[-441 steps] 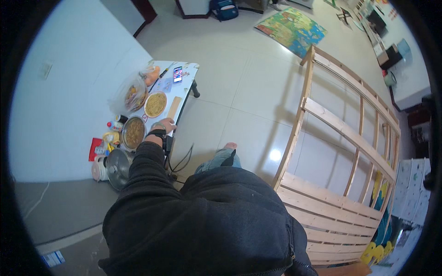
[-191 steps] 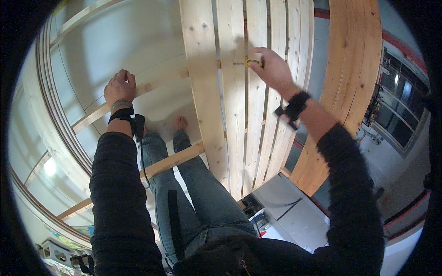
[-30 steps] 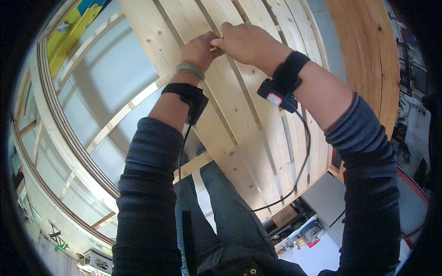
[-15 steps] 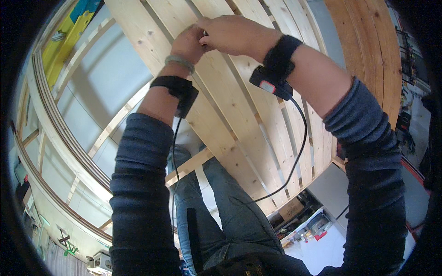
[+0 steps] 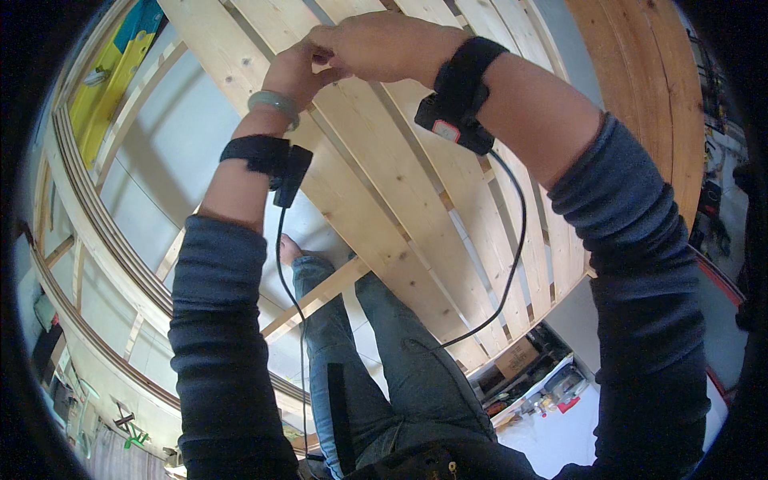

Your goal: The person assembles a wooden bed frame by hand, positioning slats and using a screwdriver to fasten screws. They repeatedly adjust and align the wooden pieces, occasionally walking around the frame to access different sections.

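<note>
My left hand [image 5: 291,78] and my right hand [image 5: 394,48] meet at the top of the view, above pale wooden slats [image 5: 374,164]. Their fingertips come together, fingers bent and closed, and whatever lies between them is hidden by the fingers. A pale green bangle [image 5: 274,103] circles my left wrist. Black straps with small box-shaped devices sit on both wrists, each trailing a black cable. The slats run side by side with narrow gaps, joined to a crosswise wooden bar [image 5: 316,300] over my legs.
A curved pale wooden frame [image 5: 120,264] with rails stands to my left, a yellow and teal panel [image 5: 112,80] behind it. A brown wooden board [image 5: 640,96] lies at the right. Below it is an open drawer or box of tools [image 5: 524,376].
Both hands have shifted left and slightly upward, still together, sliding along over the slats. My forearms moved with them, and a bare foot now shows beside the crosswise bar.
</note>
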Demonstrator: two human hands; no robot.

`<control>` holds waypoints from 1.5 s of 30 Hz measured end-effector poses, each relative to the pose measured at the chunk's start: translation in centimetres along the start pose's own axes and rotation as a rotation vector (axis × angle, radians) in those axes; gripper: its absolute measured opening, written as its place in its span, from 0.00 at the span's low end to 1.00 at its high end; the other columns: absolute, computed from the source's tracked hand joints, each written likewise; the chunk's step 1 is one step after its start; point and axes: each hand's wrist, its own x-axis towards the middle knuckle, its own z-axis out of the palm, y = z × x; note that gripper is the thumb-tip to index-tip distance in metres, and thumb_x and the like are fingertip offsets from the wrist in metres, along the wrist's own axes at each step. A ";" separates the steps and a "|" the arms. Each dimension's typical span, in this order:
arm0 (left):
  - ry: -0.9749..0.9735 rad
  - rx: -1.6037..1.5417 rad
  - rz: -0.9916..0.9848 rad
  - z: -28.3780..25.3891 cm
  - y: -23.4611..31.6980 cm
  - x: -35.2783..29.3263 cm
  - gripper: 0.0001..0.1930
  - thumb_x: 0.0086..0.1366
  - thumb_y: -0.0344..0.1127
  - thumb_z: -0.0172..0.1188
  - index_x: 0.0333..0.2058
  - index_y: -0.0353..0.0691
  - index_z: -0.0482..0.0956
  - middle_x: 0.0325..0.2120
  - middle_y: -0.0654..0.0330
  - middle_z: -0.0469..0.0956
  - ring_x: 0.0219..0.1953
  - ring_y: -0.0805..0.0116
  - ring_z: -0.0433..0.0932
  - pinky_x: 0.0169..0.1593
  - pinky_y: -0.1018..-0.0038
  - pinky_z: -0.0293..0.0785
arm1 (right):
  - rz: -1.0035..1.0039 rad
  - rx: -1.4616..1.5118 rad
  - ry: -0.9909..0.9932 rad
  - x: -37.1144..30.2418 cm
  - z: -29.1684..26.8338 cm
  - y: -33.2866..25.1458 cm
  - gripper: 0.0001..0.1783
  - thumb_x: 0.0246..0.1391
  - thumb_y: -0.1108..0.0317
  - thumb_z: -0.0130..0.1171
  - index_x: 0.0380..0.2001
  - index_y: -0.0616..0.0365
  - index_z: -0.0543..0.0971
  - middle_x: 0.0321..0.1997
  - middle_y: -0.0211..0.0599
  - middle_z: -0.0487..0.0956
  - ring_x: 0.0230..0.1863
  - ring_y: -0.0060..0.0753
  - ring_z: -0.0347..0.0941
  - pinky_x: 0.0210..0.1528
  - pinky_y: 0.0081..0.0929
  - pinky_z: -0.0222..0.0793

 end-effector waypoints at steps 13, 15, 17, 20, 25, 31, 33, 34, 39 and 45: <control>0.002 0.076 0.170 1.5 -2.0 1.1 0.19 0.55 0.45 0.62 0.40 0.39 0.75 0.34 0.54 0.79 0.39 0.50 0.76 0.43 0.64 0.73 | 0.002 -0.025 -0.005 -0.4 -2.1 -0.9 0.12 0.52 0.62 0.54 0.36 0.58 0.72 0.33 0.44 0.78 0.37 0.45 0.75 0.39 0.39 0.70; -0.154 0.079 0.154 0.2 -1.8 1.0 0.19 0.54 0.46 0.62 0.40 0.39 0.76 0.35 0.53 0.78 0.40 0.52 0.76 0.44 0.65 0.73 | -0.138 0.066 -0.179 -0.7 -3.8 0.6 0.14 0.50 0.68 0.52 0.40 0.63 0.71 0.32 0.51 0.77 0.36 0.50 0.74 0.38 0.41 0.69; -0.156 0.017 0.053 -0.2 -1.3 0.7 0.19 0.54 0.46 0.62 0.39 0.39 0.76 0.35 0.53 0.78 0.40 0.54 0.76 0.45 0.66 0.72 | -0.066 -0.005 -0.189 -0.8 -4.1 0.1 0.14 0.50 0.66 0.53 0.39 0.64 0.72 0.32 0.50 0.78 0.36 0.50 0.74 0.37 0.41 0.69; -0.075 -0.023 -0.049 0.8 -0.4 0.6 0.20 0.53 0.45 0.63 0.42 0.40 0.74 0.38 0.52 0.76 0.42 0.57 0.75 0.45 0.67 0.72 | 0.142 0.036 -0.182 -0.9 -4.5 -0.4 0.15 0.49 0.64 0.53 0.37 0.64 0.73 0.32 0.50 0.78 0.36 0.49 0.75 0.37 0.41 0.70; 0.124 -0.247 0.021 2.5 -1.0 0.0 0.33 0.51 0.39 0.67 0.55 0.45 0.61 0.51 0.50 0.62 0.46 0.55 0.72 0.47 0.66 0.72 | 0.003 0.113 -0.220 -0.7 -4.3 0.2 0.17 0.49 0.61 0.53 0.38 0.63 0.74 0.31 0.51 0.78 0.35 0.49 0.75 0.37 0.42 0.70; -0.104 -0.007 0.010 0.7 -1.1 0.2 0.20 0.55 0.46 0.61 0.41 0.37 0.74 0.35 0.53 0.79 0.39 0.54 0.76 0.45 0.66 0.72 | 0.056 0.005 -0.125 -0.9 -3.2 -0.7 0.16 0.52 0.64 0.49 0.41 0.62 0.73 0.30 0.51 0.78 0.37 0.49 0.75 0.39 0.40 0.70; -0.063 0.116 0.071 1.0 -0.2 0.4 0.18 0.57 0.43 0.59 0.42 0.40 0.75 0.39 0.53 0.77 0.42 0.55 0.75 0.48 0.66 0.71 | 0.161 -0.014 -0.143 -0.7 -3.1 -1.3 0.16 0.52 0.65 0.49 0.42 0.62 0.73 0.30 0.50 0.79 0.37 0.48 0.75 0.40 0.39 0.71; -0.024 0.195 0.126 1.3 0.2 0.5 0.16 0.57 0.42 0.59 0.43 0.42 0.76 0.41 0.54 0.77 0.44 0.56 0.75 0.49 0.66 0.70 | 0.155 -0.036 -0.126 -0.5 -3.1 -1.5 0.16 0.51 0.65 0.50 0.42 0.62 0.73 0.30 0.50 0.79 0.36 0.47 0.75 0.40 0.38 0.71; -0.052 -0.044 0.210 1.1 0.0 0.8 0.17 0.55 0.42 0.61 0.42 0.42 0.75 0.40 0.54 0.77 0.42 0.56 0.76 0.47 0.67 0.72 | -0.042 -0.117 -0.174 -1.0 -3.8 0.1 0.15 0.51 0.65 0.53 0.41 0.59 0.73 0.30 0.47 0.79 0.35 0.46 0.75 0.38 0.38 0.71; -0.038 -0.055 0.089 0.4 -0.2 0.9 0.17 0.55 0.39 0.63 0.42 0.40 0.75 0.35 0.53 0.79 0.39 0.56 0.77 0.44 0.67 0.74 | 0.050 0.057 -0.082 -1.9 -2.7 0.8 0.17 0.48 0.63 0.55 0.40 0.61 0.71 0.30 0.48 0.78 0.33 0.49 0.75 0.36 0.40 0.71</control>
